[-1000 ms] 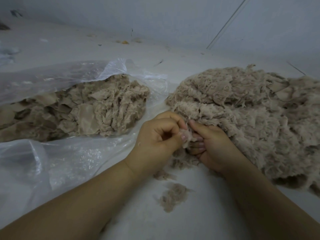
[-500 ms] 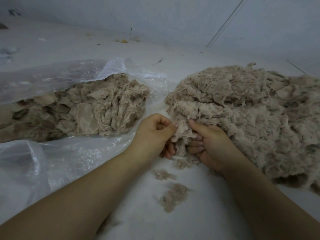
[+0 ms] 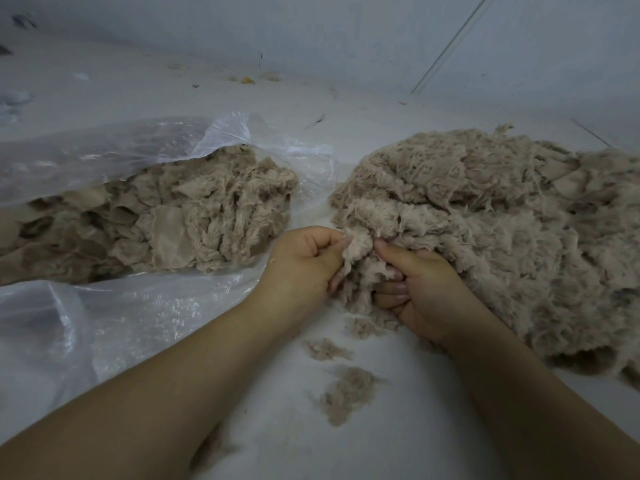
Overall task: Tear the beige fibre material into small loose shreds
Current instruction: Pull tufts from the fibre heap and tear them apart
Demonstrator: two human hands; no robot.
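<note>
Head view, white floor [image 3: 398, 441] with a pale wall behind. Landmark: large loose heap of beige shredded fibre [image 3: 502, 237], right of centre, its near-left edge fraying out onto bare floor. At that edge a small clump of beige fibre [image 3: 358, 261] is held between both hands. Left hand [image 3: 303, 268]: fingers curled, thumb and forefinger pinching the top left of the clump. Right hand [image 3: 426, 292]: thumb on top, fingers curled under, gripping the clump's right side, back of the hand touching the heap's edge. The hands sit close together, with only the clump between them. Left of the heap, well apart from it across a strip of bare floor, lies a clear crinkled plastic bag [image 3: 104, 157], mouth open toward the heap, holding a second mass of coarser beige fibre pieces [image 3: 156, 220]; the bag's lower sheet spreads out flat toward the left forearm. Nearer the camera than the heap, between the forearms, two small tufts of beige shreds [image 3: 346, 393] lie on the floor, apart from each other and from the heap. Open floor runs between the forearms and beyond the heap to the wall; a few small specks of debris lie there.
</note>
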